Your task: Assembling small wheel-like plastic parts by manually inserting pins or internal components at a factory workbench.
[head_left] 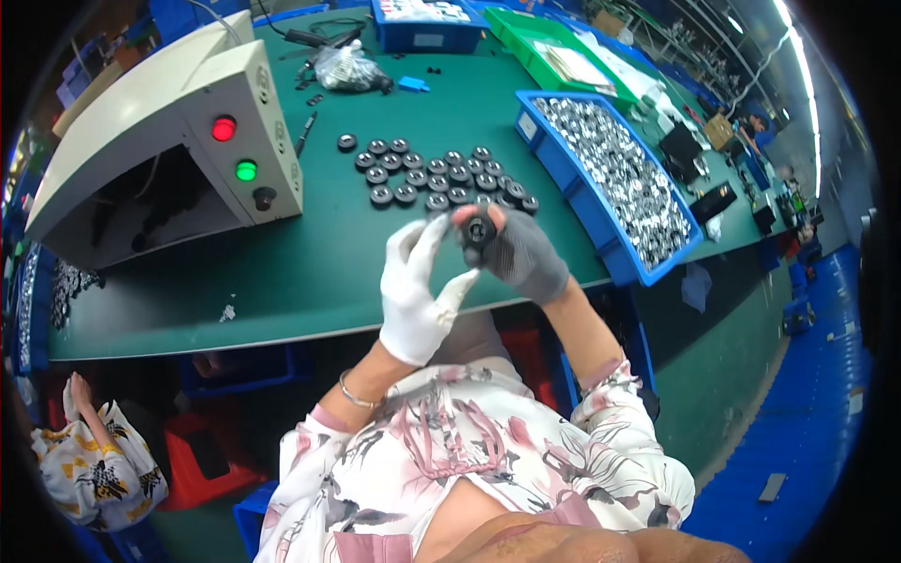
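My right hand (526, 258), in a grey glove with bare fingertips, pinches a small round black part (480, 231) with a ring-shaped face. My left hand (418, 291) wears a white glove and is open beside it, thumb and fingers spread toward the part. Whether the left fingertips touch it I cannot tell. Just beyond both hands, several round black parts with shiny centres (413, 176) lie loosely grouped on the green table (347, 272).
A cream machine (253, 103) with red and green lights stands at the left. On the right is a blue bin (615, 235) full of small shiny metal pieces. Farther back are a green tray (526, 56), a blue bin (427, 39) and a clear plastic bag (347, 68). Another person's sleeve (103, 469) shows lower left.
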The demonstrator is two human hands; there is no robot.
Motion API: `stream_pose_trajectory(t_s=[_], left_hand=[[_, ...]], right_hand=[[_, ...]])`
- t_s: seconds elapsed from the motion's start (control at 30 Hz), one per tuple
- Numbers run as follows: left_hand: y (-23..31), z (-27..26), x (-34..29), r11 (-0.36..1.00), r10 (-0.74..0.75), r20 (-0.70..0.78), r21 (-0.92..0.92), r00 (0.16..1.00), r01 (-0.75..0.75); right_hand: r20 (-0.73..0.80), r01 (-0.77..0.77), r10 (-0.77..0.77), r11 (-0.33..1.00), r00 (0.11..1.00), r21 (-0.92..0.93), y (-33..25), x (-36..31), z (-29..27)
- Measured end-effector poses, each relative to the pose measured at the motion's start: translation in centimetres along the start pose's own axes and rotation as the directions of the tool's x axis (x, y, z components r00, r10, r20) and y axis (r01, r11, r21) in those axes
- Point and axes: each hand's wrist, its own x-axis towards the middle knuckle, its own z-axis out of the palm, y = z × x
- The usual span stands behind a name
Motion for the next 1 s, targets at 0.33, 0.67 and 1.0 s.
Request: stream_pose_trajectory(t_s=[0.33,0.67,1.0], left_hand=[[0.6,4.9,-4.5,0.982,0.162,0.274,-0.139,0.948,-0.127],[1.1,5.5,-6.8,0.982,0.148,0.367,-0.167,0.918,-0.092],[1.2,5.8,-7.4,0.989,0.14,0.462,-0.03,0.876,-0.142]], right_hand=[[-0.291,0.054,-0.004,0.985,0.957,0.165,5.5,-9.8,1.2],[-0.068,0.277,-0.386,0.763,0.92,-0.584,9.0,-12.6,-1.1],[-0.256,0.035,0.109,0.865,0.96,0.501,10.2,-13.1,-0.5]])
